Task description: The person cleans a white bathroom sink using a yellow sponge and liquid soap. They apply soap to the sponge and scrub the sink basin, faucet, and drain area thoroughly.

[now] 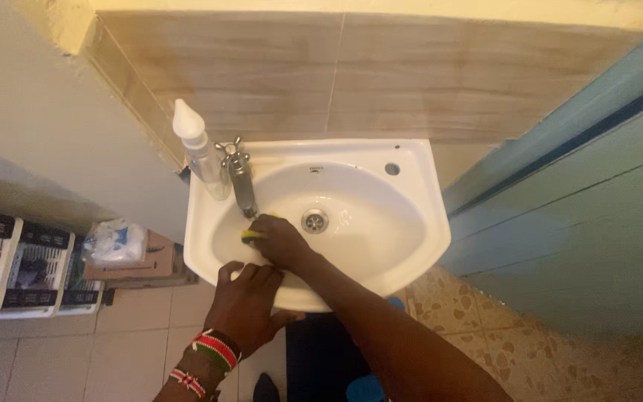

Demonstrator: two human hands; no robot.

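The right hand (280, 240) is inside the white sink (411, 246), on the left part of the bowl, just below the tap (241, 179). Its fingers are curled down and pressed on a yellow sponge (251, 234); only a small yellow and green edge of the sponge shows at the fingertips, the rest is hidden under the hand. The sponge touches the bowl wall, to the left of the drain (315, 219).

The left hand (245, 304) lies on the front rim of the sink, palm down, with the fingers together and bent over the edge. It holds nothing, it only rests on the rim. On this wrist there are 2 beaded bracelets (216, 350) in red, white, green and black.

At the back left corner of the sink a clear plastic bottle (201, 152) with a white cap stands upright, just beside the tap. The tap is metal with a cross handle on top. A small round hole (392, 169) is in the back right part of the rim.

Behind the sink the wall has beige tiles (426, 74). On the right is a blue door (582, 223). On the floor at the left stand white baskets (20, 272), and near them a cardboard box (154, 260) with a plastic bag (113, 242) on top.
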